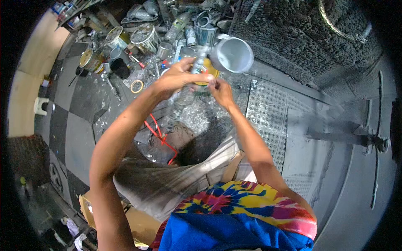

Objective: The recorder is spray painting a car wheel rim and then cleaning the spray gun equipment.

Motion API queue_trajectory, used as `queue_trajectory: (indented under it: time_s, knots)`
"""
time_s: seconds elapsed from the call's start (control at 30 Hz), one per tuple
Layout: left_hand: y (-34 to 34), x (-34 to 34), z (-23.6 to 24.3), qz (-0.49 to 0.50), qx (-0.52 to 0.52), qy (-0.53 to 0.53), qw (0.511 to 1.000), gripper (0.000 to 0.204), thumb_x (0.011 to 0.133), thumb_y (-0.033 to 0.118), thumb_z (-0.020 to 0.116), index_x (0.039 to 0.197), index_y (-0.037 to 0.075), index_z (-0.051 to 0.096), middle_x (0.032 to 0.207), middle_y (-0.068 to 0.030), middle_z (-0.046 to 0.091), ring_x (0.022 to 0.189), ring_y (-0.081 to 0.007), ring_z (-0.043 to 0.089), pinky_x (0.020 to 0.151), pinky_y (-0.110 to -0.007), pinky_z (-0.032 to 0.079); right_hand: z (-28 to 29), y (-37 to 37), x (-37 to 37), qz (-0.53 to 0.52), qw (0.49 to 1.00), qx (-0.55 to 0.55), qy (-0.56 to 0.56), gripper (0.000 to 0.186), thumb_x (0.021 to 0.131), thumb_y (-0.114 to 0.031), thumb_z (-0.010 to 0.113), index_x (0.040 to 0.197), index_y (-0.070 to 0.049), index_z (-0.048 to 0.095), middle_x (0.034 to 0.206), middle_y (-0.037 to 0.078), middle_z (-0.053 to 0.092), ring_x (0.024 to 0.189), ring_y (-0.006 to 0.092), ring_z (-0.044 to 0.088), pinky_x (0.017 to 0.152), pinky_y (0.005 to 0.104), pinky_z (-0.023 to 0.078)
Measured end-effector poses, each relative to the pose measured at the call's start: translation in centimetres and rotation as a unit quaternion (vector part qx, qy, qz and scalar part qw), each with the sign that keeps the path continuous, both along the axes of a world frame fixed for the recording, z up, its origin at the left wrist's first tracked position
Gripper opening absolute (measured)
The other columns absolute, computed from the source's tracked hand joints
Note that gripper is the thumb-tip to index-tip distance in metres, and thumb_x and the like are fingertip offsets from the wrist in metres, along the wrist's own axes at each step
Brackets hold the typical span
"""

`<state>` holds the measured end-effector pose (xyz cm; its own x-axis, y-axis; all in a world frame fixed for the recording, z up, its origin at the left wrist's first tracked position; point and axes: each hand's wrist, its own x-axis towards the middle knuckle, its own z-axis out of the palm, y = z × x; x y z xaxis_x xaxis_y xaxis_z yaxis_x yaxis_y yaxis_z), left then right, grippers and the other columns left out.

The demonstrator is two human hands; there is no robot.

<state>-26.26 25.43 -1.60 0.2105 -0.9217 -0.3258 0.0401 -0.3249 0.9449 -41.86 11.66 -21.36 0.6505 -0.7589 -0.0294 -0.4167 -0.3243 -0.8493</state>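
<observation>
I hold a metal spray gun (200, 58) up in front of me, its round silver cup (232, 54) tipped to the right. My left hand (178, 77) is wrapped around the gun's body and handle. My right hand (220, 92) pinches a small part on the gun's underside, just right of my left thumb. A yellow-topped can (209, 72) shows behind the fingers. Something clear and shiny (184, 98) hangs below my left hand; I cannot tell what it is.
Several paint cans (144, 37) and tins crowd the floor at the upper left, with a tape roll (136, 86) near them. A dark carpet (301, 37) lies upper right, a studded metal plate (268, 104) below it. A cardboard box (142, 226), grey cloth (167, 184) and red cord (157, 134) sit by my legs.
</observation>
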Motion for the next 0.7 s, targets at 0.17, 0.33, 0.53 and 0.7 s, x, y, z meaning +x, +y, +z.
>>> queue_trajectory:
  time_s: [0.17, 0.33, 0.53, 0.7]
  knots:
    - [5.0, 5.7, -4.3, 0.119, 0.029, -0.016, 0.992, 0.079, 0.073, 0.025, 0.086, 0.133, -0.002, 0.043, 0.105, -0.0083, 0.063, 0.082, -0.0127, 0.062, 0.063, -0.027, 0.049, -2.1, -4.0, 7.4, 0.041, 0.994, -0.104, 0.013, 0.032, 0.083, -0.026, 0.072, 0.106, -0.004, 0.067, 0.098, 0.021, 0.066, 0.091, 0.0384, 0.065, 0.079, 0.0449, 0.052]
    - [11.7, 10.0, -11.3, 0.129, 0.106, -0.009, 0.986, 0.065, 0.074, 0.025, 0.084, 0.124, -0.001, 0.052, 0.109, -0.0123, 0.063, 0.099, -0.0196, 0.06, 0.078, -0.032, 0.051, -2.9, -5.1, 10.8, 0.012, 0.962, -0.246, 0.119, 0.037, 0.08, -0.036, 0.074, 0.089, -0.001, 0.072, 0.093, 0.023, 0.07, 0.089, 0.0378, 0.067, 0.081, 0.046, 0.053]
    - [18.3, 11.2, -18.0, 0.062, 0.303, -0.107, 0.945, 0.102, 0.068, 0.039, 0.087, 0.144, -0.007, 0.037, 0.132, -0.0174, 0.057, 0.119, -0.0271, 0.054, 0.1, -0.037, 0.044, -1.9, -5.9, 11.9, 0.087, 0.949, -0.168, 0.252, 0.053, 0.084, -0.043, 0.069, 0.109, 0.003, 0.065, 0.109, 0.026, 0.068, 0.104, 0.039, 0.065, 0.093, 0.045, 0.051]
    - [20.9, 9.8, -20.6, -0.059, 0.335, -0.144, 0.929, 0.099, 0.063, 0.052, 0.084, 0.131, -0.012, 0.05, 0.112, -0.0209, 0.064, 0.091, -0.0248, 0.065, 0.073, -0.037, 0.056, -2.1, -6.4, 11.8, 0.077, 0.938, -0.227, 0.251, 0.046, 0.091, -0.045, 0.055, 0.104, -0.003, 0.067, 0.104, 0.024, 0.069, 0.1, 0.0396, 0.066, 0.087, 0.0484, 0.051]
